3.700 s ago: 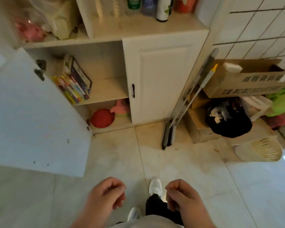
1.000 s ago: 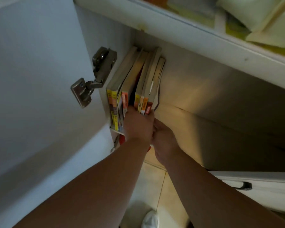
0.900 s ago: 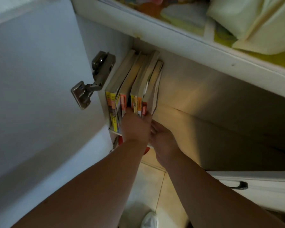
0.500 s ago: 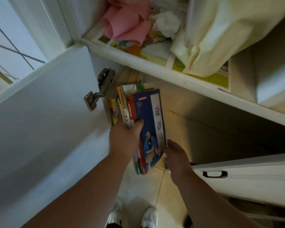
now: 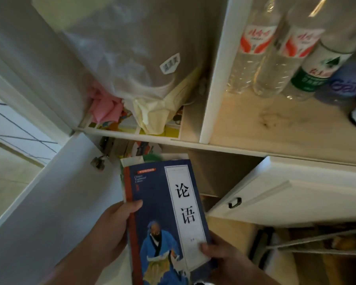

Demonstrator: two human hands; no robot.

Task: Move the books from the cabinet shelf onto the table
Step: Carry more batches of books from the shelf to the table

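Note:
I hold a stack of books in front of the white cabinet, lifted clear of its shelf. The top book has a dark blue cover with a white title strip and a blue-robed figure. My left hand grips the stack's left edge, thumb on the cover. My right hand holds the lower right corner. Edges of other books show behind the top one. The cabinet shelf they came from is in shadow behind. No table is in view.
The open cabinet door stands at my left. The closed right door with a black handle is at my right. Above, a plastic bag and pink cloth fill one compartment; several bottles stand in another.
Both hands have pulled the stack of books off the shelf and raised it toward me. My view has tilted upward to the upper compartments.

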